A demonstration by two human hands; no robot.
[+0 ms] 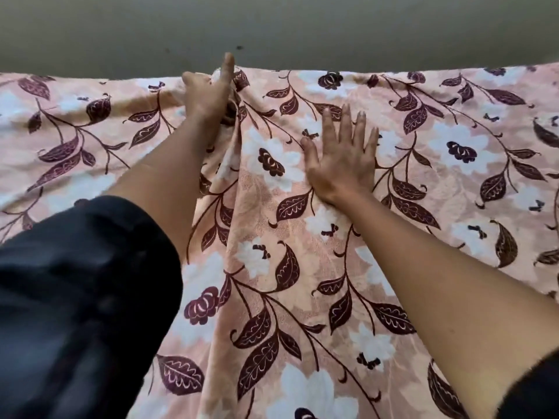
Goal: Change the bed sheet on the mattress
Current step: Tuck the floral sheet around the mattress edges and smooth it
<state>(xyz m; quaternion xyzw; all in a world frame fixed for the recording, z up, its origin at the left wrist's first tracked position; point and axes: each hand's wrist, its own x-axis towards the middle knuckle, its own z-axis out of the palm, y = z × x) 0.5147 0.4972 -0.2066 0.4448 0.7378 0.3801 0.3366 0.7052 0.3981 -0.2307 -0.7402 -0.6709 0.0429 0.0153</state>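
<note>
A pink bed sheet with white flowers and dark purple leaves lies spread out wide. It fills the view from side to side and hides what is under it. Its far edge runs right along a grey-green wall.

The left hand is far out, close to that far edge. It holds a bunch of the sheet, and the cloth is squeezed up into a fold by the hand. One finger sticks out straight and points at the wall. Long wrinkles run from this hand back down the sheet toward the person.

The right hand is just beside it, a bit nearer to the person. It is wide and flat, with the fingers spread out, and the palm rests on the sheet. It holds nothing. The sheet around it looks smooth.

The left arm has a dark sleeve that ends near the elbow
</note>
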